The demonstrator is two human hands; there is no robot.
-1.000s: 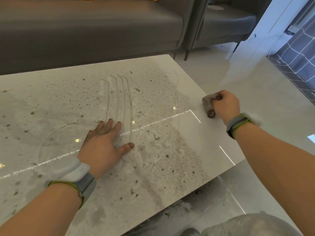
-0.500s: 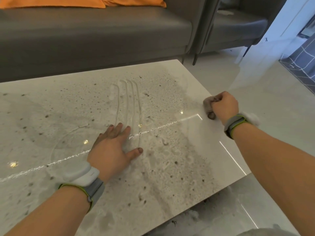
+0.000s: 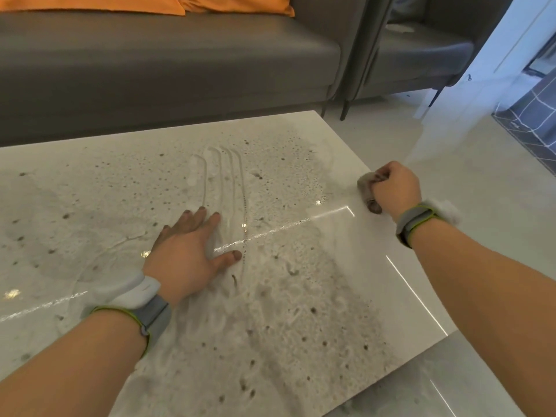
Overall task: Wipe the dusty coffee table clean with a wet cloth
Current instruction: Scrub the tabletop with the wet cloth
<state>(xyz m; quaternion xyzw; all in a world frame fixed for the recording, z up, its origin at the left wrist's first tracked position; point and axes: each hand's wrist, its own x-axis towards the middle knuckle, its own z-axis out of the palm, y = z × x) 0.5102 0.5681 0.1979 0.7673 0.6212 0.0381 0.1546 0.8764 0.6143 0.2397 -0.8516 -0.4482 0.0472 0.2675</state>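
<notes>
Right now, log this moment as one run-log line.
left hand: flat on dusty coffee table | right hand: grip on wet cloth at table's right edge | dust: mostly unwiped

- The cloth (image 3: 367, 188) is mostly buried inside the right hand (image 3: 394, 190); only a grey wad pokes out past the knuckles.
- The coffee table (image 3: 400, 284) runs off the left and bottom edges.
- The left hand (image 3: 183, 251) covers the tabletop beneath its palm.
- The sofa (image 3: 168, 67) and orange cushions (image 3: 234, 3) are cropped at the top.
- Both forearms leave the picture's bottom corners.
</notes>
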